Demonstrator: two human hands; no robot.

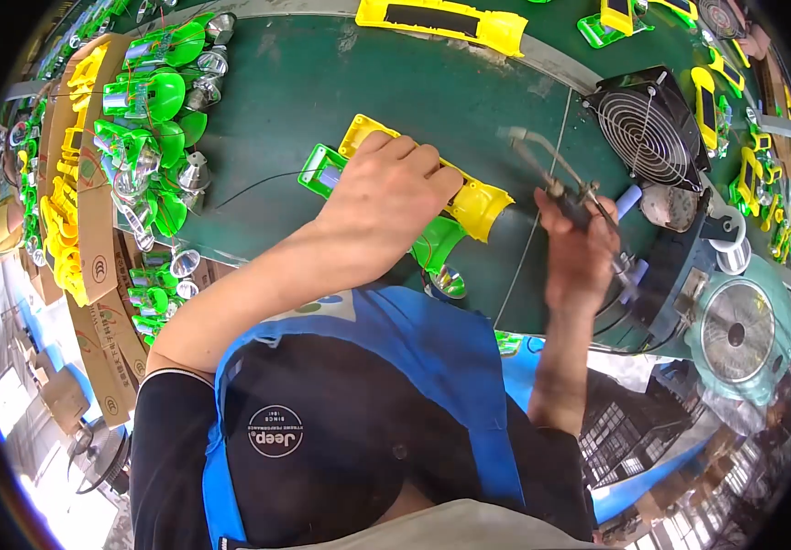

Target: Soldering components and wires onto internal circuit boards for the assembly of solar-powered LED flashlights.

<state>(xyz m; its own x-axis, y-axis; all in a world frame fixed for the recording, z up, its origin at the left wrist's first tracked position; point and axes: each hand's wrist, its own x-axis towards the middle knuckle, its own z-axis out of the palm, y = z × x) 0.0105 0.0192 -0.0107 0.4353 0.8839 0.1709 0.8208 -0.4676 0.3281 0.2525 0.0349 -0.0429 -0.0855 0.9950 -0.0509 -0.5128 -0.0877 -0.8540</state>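
Your left hand [391, 188] lay palm-down on a yellow plastic housing [478, 203] in the middle of the green work mat [322, 82], fingers curled over its top edge and pressing it flat; a green plastic part [322, 171] poked out from under the hand on the left side, w/ a second green piece and a shiny reflector cone [449, 280] just below the housing. Your right hand [579, 247] was clamped round the handle of a soldering iron [551, 179], fist closed, tip aimed up and left, near the housing's right end but whether it touched, can't tell. A thin wire [528, 238] ran down the mat between both hands. Hands were apart, housing between them. Black wire-guard fan [648, 128] stood just beyond the right hand, a pale green fan [735, 335] nearer you on the right. Left edge of the bench held a cardboard box [93, 238] w/ yellow shells, plus a heap of green parts w/ reflectors [153, 119]. Another yellow housing [441, 23] lay at the far edge of the mat
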